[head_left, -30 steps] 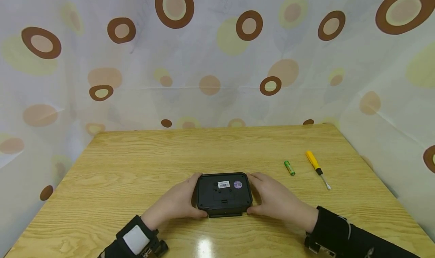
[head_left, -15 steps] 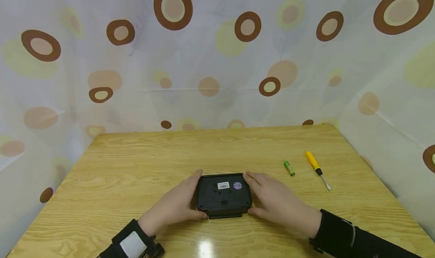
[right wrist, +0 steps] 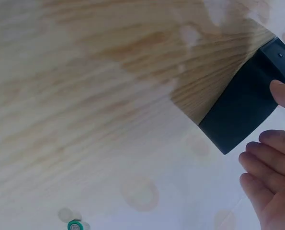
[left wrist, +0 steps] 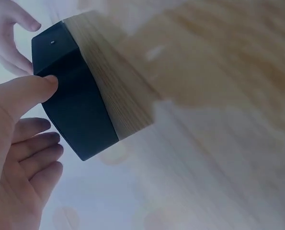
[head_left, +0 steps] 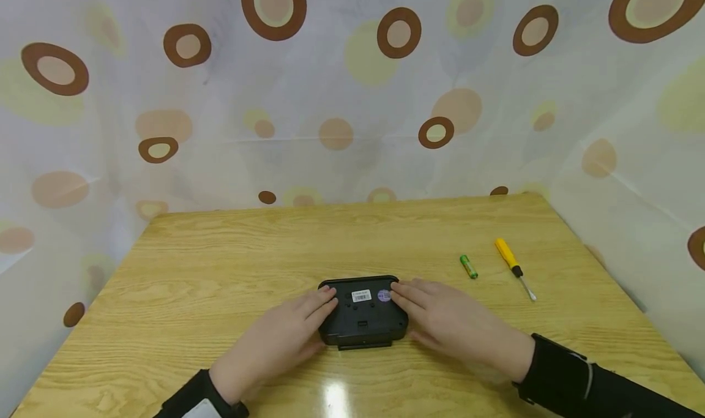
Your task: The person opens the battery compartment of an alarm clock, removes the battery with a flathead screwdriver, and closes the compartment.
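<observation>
A black box-shaped device (head_left: 363, 321) with rounded corners lies on the table, its back face up. That face carries a white barcode label (head_left: 361, 295) and a round purple sticker (head_left: 384, 295). My left hand (head_left: 281, 332) lies at its left end, with straight fingers over the top; in the left wrist view the thumb touches the dark side. At the right end, my right hand (head_left: 451, 317) rests extended fingers on the top near the sticker. The right wrist view shows that thumb (right wrist: 283, 93) against the device and the other fingers loosely bent beside it.
A green battery (head_left: 469, 267) lies on the wooden table (head_left: 231, 253) to the right of the device. Farther right is a screwdriver (head_left: 514, 268) with a yellow handle, its tip toward me. A patterned sheet (head_left: 336, 167) hangs behind the table and along both sides.
Both hands have shifted from holding the device by its ends to laying their fingers over its top. The device stays nearly in place; the head view has tilted slightly.
</observation>
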The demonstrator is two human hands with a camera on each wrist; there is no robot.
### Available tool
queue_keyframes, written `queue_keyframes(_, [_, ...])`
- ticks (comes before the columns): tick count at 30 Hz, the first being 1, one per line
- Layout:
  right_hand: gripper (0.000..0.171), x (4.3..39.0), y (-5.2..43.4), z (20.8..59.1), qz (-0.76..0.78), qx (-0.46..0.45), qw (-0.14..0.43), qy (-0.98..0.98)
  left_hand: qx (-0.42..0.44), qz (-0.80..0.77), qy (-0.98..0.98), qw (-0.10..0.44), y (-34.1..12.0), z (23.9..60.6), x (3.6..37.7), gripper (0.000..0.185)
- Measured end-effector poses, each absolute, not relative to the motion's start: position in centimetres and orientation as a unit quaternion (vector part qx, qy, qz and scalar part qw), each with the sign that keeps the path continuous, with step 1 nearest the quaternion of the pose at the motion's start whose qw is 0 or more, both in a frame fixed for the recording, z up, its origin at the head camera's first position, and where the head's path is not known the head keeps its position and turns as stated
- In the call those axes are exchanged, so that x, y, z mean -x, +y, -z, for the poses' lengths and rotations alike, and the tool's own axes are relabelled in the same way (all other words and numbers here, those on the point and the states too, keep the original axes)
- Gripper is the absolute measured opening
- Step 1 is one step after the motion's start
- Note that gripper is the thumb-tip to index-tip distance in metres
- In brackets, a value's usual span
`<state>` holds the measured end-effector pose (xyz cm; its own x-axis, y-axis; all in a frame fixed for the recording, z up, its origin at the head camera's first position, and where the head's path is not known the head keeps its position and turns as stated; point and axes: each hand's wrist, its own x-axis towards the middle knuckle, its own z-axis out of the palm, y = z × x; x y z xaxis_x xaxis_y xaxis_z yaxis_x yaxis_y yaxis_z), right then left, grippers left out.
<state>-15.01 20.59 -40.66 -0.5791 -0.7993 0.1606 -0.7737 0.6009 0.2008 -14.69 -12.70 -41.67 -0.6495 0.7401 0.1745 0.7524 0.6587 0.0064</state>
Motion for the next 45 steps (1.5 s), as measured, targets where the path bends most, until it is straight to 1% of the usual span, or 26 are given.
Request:
queue_keyframes(10, [0.065,15.1,19.9,40.9,0.081,-0.459,0.103,-0.879,0.42,0.003,-0.906,0.051,-12.4,41.9,14.6,0.059])
queue_keyframes(19, [0.058,15.6,19.5,41.2,0.092,-0.464,0.109,-0.874,0.426,-0.019,-0.902,0.069,-12.1,41.6,14.8,0.055])
queue_keyframes(27, [0.056,15.8,19.4,41.1,0.111,-0.471,0.133,-0.865,0.426,-0.046,-0.901,0.065,-12.0,41.4,14.5,0.052])
queue_keyframes(33, [0.052,15.7,19.6,41.1,0.057,-0.479,0.135,-0.865,0.431,-0.017,-0.9,0.06,-12.3,41.0,14.6,0.047])
queue_keyframes(38, [0.048,15.8,19.7,40.2,-0.025,-0.473,0.093,-0.876,0.424,0.037,-0.904,0.032,-12.8,40.3,14.9,0.043])
queue_keyframes(40, [0.048,15.9,19.7,40.0,-0.045,-0.461,0.07,-0.884,0.416,0.056,-0.907,0.017,-12.8,40.2,15.0,0.046])
queue_keyframes(43, [0.047,16.2,19.8,40.1,-0.065,-0.45,0.057,-0.889,0.405,0.078,-0.911,-0.007,-13.0,40.0,15.2,0.059])
queue_keyframes(45, [0.046,16.4,19.8,40.1,-0.077,-0.442,0.053,-0.892,0.403,0.083,-0.912,-0.01,-13.0,39.9,15.3,0.069])
